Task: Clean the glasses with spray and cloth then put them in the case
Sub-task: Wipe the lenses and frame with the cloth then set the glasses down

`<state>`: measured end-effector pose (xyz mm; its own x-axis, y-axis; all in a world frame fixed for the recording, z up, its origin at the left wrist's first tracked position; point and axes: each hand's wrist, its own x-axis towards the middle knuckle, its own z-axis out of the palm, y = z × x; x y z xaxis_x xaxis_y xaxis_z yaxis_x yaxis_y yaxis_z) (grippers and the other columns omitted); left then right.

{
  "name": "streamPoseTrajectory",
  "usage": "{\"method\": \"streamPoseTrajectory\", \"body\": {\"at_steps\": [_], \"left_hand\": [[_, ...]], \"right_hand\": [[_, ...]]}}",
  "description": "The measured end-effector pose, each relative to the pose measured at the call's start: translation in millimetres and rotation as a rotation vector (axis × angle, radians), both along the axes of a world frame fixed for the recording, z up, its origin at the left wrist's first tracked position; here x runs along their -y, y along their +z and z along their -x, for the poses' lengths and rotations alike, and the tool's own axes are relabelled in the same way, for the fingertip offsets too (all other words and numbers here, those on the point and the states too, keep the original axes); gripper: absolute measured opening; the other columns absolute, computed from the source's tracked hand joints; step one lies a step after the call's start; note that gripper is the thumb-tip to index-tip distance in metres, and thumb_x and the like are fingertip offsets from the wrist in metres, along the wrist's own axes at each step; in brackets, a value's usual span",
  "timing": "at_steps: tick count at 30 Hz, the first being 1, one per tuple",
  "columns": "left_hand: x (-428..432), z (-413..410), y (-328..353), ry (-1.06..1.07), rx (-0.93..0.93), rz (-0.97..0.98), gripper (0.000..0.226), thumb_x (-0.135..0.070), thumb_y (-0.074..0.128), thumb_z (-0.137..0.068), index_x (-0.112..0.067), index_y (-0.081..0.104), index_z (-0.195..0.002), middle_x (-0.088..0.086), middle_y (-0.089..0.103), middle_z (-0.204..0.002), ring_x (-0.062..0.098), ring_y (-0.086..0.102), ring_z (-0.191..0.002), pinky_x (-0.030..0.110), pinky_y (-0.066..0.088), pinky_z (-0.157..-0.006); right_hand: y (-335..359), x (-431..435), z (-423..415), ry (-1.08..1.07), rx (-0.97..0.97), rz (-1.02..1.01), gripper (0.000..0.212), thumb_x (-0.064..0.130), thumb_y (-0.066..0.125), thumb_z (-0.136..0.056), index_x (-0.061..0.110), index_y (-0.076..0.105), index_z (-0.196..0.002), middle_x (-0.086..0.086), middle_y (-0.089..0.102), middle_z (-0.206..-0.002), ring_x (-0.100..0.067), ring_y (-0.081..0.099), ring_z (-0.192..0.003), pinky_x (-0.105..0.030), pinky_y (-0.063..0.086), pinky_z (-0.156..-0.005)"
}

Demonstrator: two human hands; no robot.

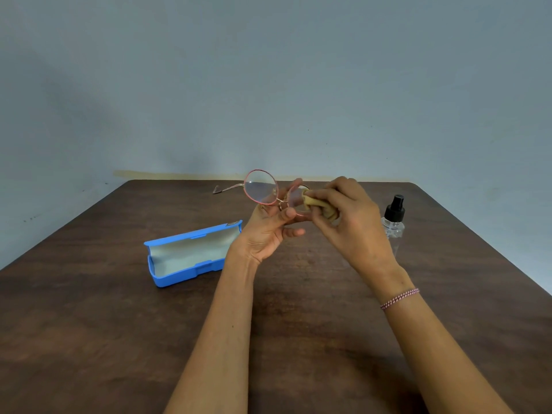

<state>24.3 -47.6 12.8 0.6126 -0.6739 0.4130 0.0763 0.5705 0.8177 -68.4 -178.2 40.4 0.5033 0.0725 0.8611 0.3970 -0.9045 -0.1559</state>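
The left hand (268, 231) is pinching the light, fragile glasses (263, 188) at the bridge while the right hand (349, 216) is pressing a soft cloth (316, 203) on the right lens.

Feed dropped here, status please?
Left hand holds glasses; right hand wiping lens with cloth. Case open, empty. Nothing obstructing.

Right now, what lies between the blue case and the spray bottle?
In the head view, both hands: the left hand holds the glasses, the right hand rubs a cloth on one lens, between case and bottle.
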Motion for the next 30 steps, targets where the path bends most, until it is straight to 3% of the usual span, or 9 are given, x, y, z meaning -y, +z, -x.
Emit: {"method": "streamPoseTrajectory", "body": {"at_steps": [4,9,17,20,25,30], "left_hand": [[-4.8,-3.5,-0.9,0.009,-0.047,0.031,0.062,-0.03,0.093,-0.045,-0.031,0.072,-0.104,0.002,0.073,-0.094,0.018,0.072,-0.074,0.02,0.055,-0.05],[0.8,2.6,0.9,-0.016,0.0,-0.028,0.059,-0.036,0.092,-0.045,-0.035,0.073,-0.101,-0.006,0.072,-0.082,0.01,0.07,-0.073,0.018,0.054,-0.05],[-0.7,1.3,1.7,0.035,-0.013,-0.007,0.061,-0.038,0.092,-0.045,-0.035,0.072,-0.102,-0.001,0.073,-0.097,0.016,0.072,-0.075,0.019,0.054,-0.048],[-1.6,0.3,2.2,0.082,-0.011,-0.009,0.061,-0.043,0.091,-0.045,-0.036,0.071,-0.102,-0.004,0.073,-0.091,0.011,0.07,-0.071,0.016,0.051,-0.046],[-0.8,-0.7,1.7,0.163,-0.067,-0.019,0.081,-0.043,0.093,-0.036,-0.021,0.059,-0.106,-0.006,0.071,-0.075,0.004,0.064,-0.061,0.015,0.045,-0.043],[3.7,-0.6,1.1,0.133,-0.065,-0.029,0.062,-0.042,0.093,-0.036,-0.027,0.073,-0.093,-0.006,0.069,-0.072,0.004,0.063,-0.06,0.016,0.047,-0.044]], "right_hand": [[1.0,-1.2,1.9,0.067,-0.049,0.064,0.021,0.008,0.065,-0.08,0.005,0.068,-0.1,-0.006,0.059,-0.09,-0.018,0.054,-0.086,-0.019,0.042,-0.075],[-0.5,-7.7,0.5,0.07,0.019,0.052,0.025,0.01,0.057,-0.083,0.004,0.067,-0.105,-0.007,0.058,-0.091,-0.015,0.049,-0.088,-0.021,0.042,-0.076],[-1.0,-3.6,-0.7,-0.04,0.023,0.001,0.023,0.004,0.068,-0.08,0.003,0.068,-0.103,-0.007,0.057,-0.087,-0.02,0.053,-0.082,-0.021,0.043,-0.073],[-0.5,-4.6,0.1,-0.029,-0.011,0.026,0.024,0.009,0.065,-0.082,0.005,0.067,-0.105,-0.005,0.058,-0.094,-0.015,0.05,-0.09,-0.015,0.039,-0.079],[-1.5,-4.3,-2.4,-0.041,-0.014,0.066,0.035,0.022,0.071,-0.081,0.006,0.067,-0.111,-0.008,0.06,-0.105,-0.016,0.047,-0.099,-0.015,0.035,-0.086],[-2.3,-2.2,-4.3,-0.075,0.021,0.05,0.04,0.017,0.076,-0.077,0.005,0.065,-0.113,-0.01,0.061,-0.111,-0.018,0.044,-0.102,-0.018,0.035,-0.087]]}}
